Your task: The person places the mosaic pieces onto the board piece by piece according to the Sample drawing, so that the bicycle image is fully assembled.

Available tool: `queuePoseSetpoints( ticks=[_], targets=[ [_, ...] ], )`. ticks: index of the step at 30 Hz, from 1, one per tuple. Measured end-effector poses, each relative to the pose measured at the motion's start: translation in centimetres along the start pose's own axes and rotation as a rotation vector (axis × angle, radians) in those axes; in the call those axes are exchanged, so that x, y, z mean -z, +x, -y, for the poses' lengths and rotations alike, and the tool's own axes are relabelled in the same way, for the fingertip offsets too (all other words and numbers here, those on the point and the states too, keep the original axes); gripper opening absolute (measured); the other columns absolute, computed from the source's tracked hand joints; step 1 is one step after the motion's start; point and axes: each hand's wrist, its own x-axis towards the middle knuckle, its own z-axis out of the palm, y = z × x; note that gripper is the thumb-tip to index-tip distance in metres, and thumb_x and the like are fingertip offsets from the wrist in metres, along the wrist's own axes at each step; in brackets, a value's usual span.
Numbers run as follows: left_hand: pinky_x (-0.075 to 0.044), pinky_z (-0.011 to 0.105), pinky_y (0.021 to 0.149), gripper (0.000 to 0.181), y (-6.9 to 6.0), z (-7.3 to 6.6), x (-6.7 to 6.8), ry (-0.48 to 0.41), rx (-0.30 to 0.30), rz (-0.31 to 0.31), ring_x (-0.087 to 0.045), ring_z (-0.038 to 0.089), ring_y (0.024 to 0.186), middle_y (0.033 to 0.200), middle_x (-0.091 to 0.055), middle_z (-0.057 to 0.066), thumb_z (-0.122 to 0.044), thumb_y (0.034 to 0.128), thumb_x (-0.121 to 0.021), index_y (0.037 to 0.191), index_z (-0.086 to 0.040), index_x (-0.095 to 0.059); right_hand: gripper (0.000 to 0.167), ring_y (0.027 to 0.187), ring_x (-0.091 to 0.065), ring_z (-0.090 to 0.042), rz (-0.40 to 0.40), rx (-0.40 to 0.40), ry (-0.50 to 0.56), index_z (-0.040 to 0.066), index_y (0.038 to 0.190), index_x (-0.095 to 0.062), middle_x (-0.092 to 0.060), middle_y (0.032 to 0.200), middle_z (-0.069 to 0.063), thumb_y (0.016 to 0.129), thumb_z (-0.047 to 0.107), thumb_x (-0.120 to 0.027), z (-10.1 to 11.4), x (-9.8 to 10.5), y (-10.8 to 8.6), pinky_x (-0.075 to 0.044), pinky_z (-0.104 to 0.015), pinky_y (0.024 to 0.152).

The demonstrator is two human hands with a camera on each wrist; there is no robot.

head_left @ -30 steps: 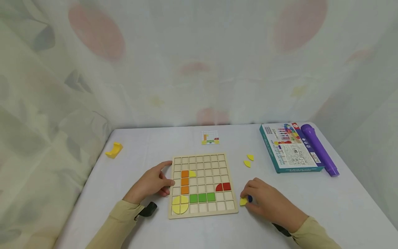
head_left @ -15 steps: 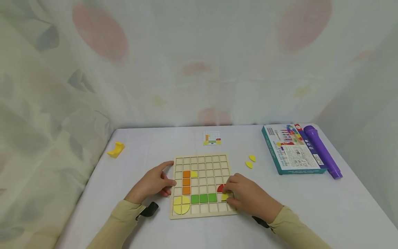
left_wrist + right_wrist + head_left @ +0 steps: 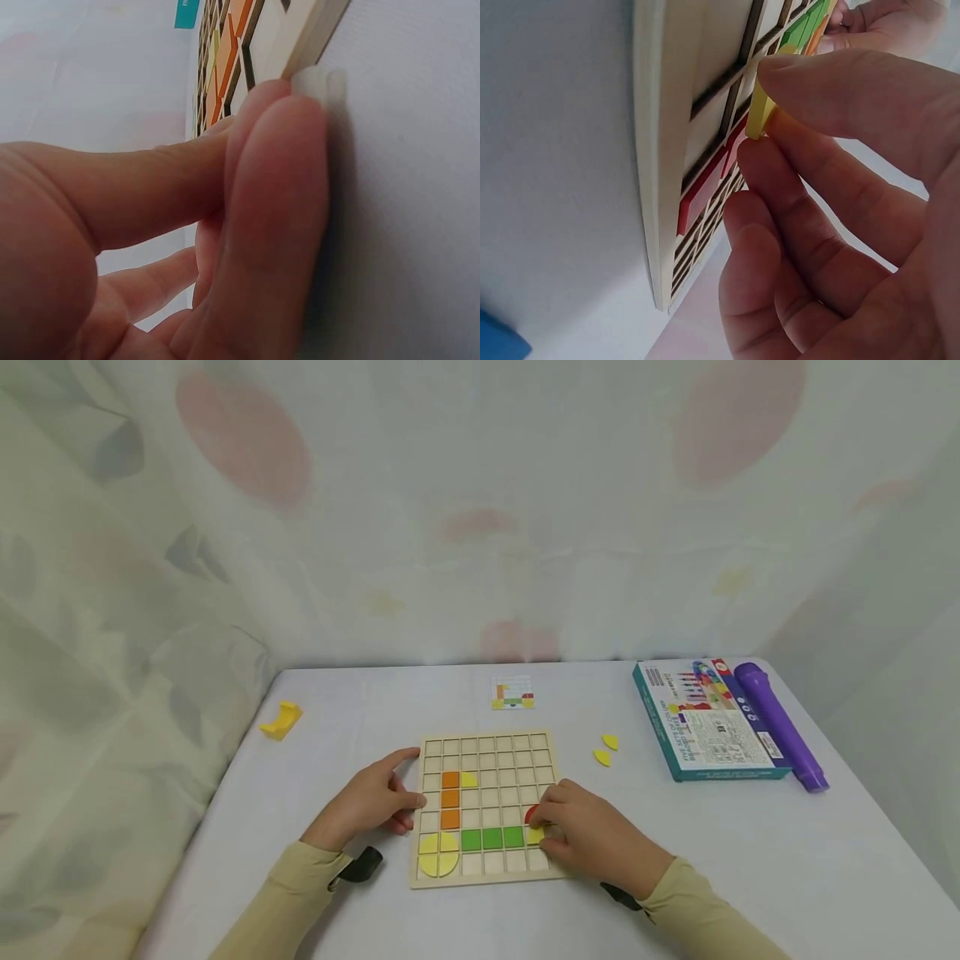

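My right hand (image 3: pixel 588 831) pinches a yellow tile (image 3: pixel 759 109) between thumb and fingers, over the cell right of a row of green square tiles (image 3: pixel 492 838). The tile looks tilted in the right wrist view. Beneath it lies a wooden grid board (image 3: pixel 491 777). My left hand (image 3: pixel 367 797) touches the board's left edge with thumb and index finger. On the board sit orange squares (image 3: pixel 450 798), a yellow quarter-circle (image 3: pixel 468 780), yellow quarters forming a circle (image 3: pixel 429 864), and two red tiles (image 3: pixel 703 193), partly hidden by my right hand in the head view.
A small pattern card (image 3: pixel 513 702) lies behind the board. Two yellow quarter-circles (image 3: pixel 602 757) rest on its right. Farther right are a box (image 3: pixel 712 727) and a purple tube (image 3: pixel 780 727). A yellow curved block (image 3: pixel 281 720) is far left; a blue piece (image 3: pixel 499 341) lies beside the board.
My right hand has picked up the yellow tile from the table right of the board and carried it left over the board. My left hand stays at the board's edge.
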Motion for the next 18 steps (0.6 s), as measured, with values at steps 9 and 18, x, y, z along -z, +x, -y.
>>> queuePoseSetpoints(
  ticks=[9, 18],
  targets=[
    [-0.067, 0.036, 0.064, 0.090, 0.14, 0.21, 0.06, -0.002, -0.003, 0.006, -0.074, 0.023, 0.065, 0.093, -0.064, 0.015, -0.014, 0.0923, -0.087, 0.167, -0.024, -0.039, 0.017, 0.101, -0.058, -0.006, 0.011, -0.002, -0.016, 0.020, 0.106, -0.082, -0.070, 0.106, 0.011, 0.090, 0.012, -0.082, 0.02, -0.13, 0.09, -0.058, -0.025, 0.084],
    [-0.066, 0.036, 0.063, 0.090, 0.22, 0.25, 0.03, 0.005, 0.006, 0.005, -0.074, 0.023, 0.065, 0.093, -0.064, 0.015, -0.015, 0.0921, -0.087, 0.168, -0.024, -0.038, 0.016, 0.102, -0.057, -0.006, 0.024, -0.005, -0.021, 0.019, 0.105, -0.082, -0.068, 0.105, 0.010, 0.090, 0.013, -0.083, 0.22, 0.01, 0.11, -0.058, -0.025, 0.084]
  ],
)
